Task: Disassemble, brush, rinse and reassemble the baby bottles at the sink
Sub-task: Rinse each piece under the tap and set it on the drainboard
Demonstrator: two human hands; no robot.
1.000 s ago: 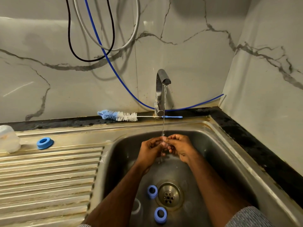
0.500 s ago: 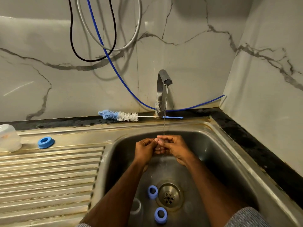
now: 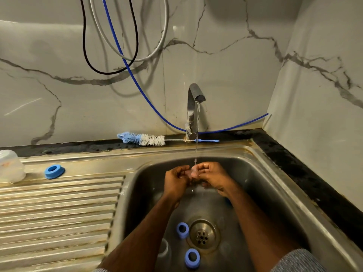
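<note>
Under the tap's thin stream, I hold a small clear teat (image 3: 193, 172) between both hands.
My left hand (image 3: 176, 181) and right hand (image 3: 213, 178) pinch it together so the water from the tap (image 3: 193, 107) runs through; blue rings (image 3: 182, 230) and a clear bottle (image 3: 163, 247) wait in the sink (image 3: 275, 193), the brush (image 3: 145, 138) parked on the ledge behind.

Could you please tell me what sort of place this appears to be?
Probably a home kitchen sink corner: a steel sink with ribbed drainboard, a running tap, and marble-look wall tiles.
</note>
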